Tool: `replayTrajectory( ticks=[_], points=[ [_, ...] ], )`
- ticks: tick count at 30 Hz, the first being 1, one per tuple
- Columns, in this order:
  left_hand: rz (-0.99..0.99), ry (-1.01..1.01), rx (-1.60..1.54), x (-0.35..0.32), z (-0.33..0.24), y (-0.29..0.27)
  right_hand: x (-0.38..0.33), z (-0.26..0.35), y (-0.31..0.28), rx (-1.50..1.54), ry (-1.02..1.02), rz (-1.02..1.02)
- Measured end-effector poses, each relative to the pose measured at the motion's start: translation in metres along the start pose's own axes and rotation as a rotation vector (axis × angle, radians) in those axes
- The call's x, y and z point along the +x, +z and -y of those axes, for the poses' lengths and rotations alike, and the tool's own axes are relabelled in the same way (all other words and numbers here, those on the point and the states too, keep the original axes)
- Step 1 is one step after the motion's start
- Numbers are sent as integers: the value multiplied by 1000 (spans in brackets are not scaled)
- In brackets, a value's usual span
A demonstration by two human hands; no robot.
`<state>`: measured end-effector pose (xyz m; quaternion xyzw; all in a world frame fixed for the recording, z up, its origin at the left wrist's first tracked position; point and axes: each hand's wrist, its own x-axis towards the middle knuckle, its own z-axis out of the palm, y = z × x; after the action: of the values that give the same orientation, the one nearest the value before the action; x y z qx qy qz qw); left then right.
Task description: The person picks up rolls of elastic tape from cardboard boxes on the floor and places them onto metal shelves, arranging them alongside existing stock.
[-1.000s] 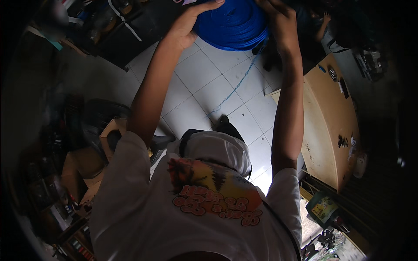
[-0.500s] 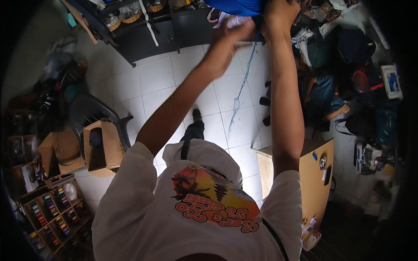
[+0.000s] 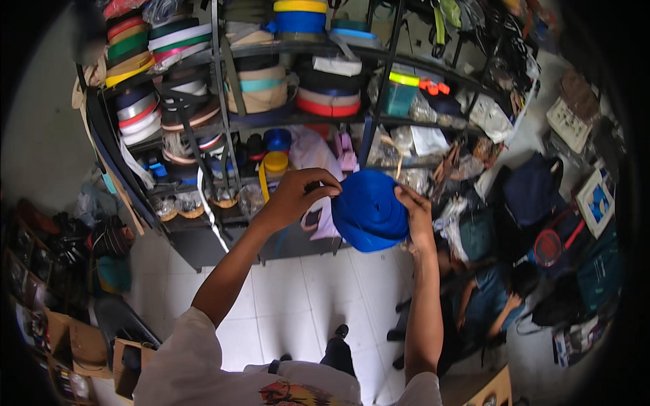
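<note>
Both hands grip a big roll of blue webbing [image 3: 369, 211], held up in front of the metal shelf rack [image 3: 223, 122]. Left hand [image 3: 298, 196] is closed over the roll's upper left edge, fingers curled on the rim; right hand [image 3: 414, 215] is pressed flat to its right side. The hands sit apart, the roll clamped between them.

Change against the earlier frames: the roll was then at the very top of the view over bare white floor tiles [image 3: 298, 304], arms stretched out. Now the view has swung up and the roll sits mid-frame, level with the rack's lower tiers, where other webbing rolls [image 3: 318, 95] are stacked in many colours. I judge the roll is being carried toward the rack; it does not yet touch any shelf.

Another person in blue [image 3: 487, 304] sits low at the right, among bags [image 3: 535, 189].
</note>
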<state>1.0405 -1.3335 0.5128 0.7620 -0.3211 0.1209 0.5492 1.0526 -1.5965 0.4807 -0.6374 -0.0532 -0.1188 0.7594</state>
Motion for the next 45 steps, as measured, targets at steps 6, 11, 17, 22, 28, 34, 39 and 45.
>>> replayTrajectory(
  ticks=[6, 11, 17, 22, 28, 34, 39, 45],
  points=[
    [-68, 24, -4, 106, 41, 15, 114, 3, -39, 275, 186, 92],
    [-79, 137, -266, 186, 47, 12, 194, 35, -48, 349, 192, 388],
    [-420, 343, -231, 305, 37, -2, 301, 76, -11, 564, 135, 512],
    [-393, 363, -681, 431, 58, -41, 408, 114, 36, 699, 10, 542],
    [-447, 289, -746, 517, 77, -104, 470, 178, 128, 713, 42, 435],
    [-600, 109, -568, 559, 96, -133, 546, 184, 139, 302, -202, 234],
    [-666, -27, 208, 578, 108, -160, 602, 165, 158, 83, -288, 53],
    [-703, -41, 552, 578, 134, -152, 645, 124, 171, -163, -348, 14]
  ],
)
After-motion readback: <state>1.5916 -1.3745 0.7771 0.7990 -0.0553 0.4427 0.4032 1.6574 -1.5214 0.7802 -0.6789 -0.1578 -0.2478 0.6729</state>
